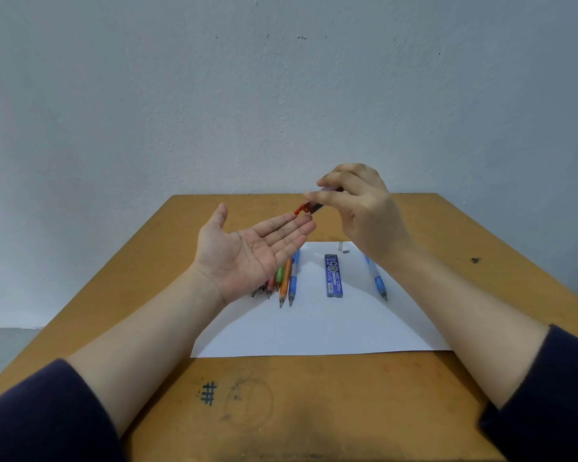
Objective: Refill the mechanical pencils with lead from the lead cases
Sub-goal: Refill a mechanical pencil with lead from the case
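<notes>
My right hand (357, 208) pinches a lead case (309, 207) with a red end, tilted down toward my left hand (247, 248), which is held flat, palm up, just under the case's red tip. A blue lead case (333, 276) lies on the white paper (314, 328). Several mechanical pencils (282, 281), orange, green, blue and others, lie side by side partly hidden under my left hand. One more blue pencil (376, 280) lies to the right, partly behind my right wrist.
The paper lies on a brown wooden table (281, 395) against a grey wall. Two small grey pieces (342, 248) sit at the paper's far edge. Ink marks are on the table near the front.
</notes>
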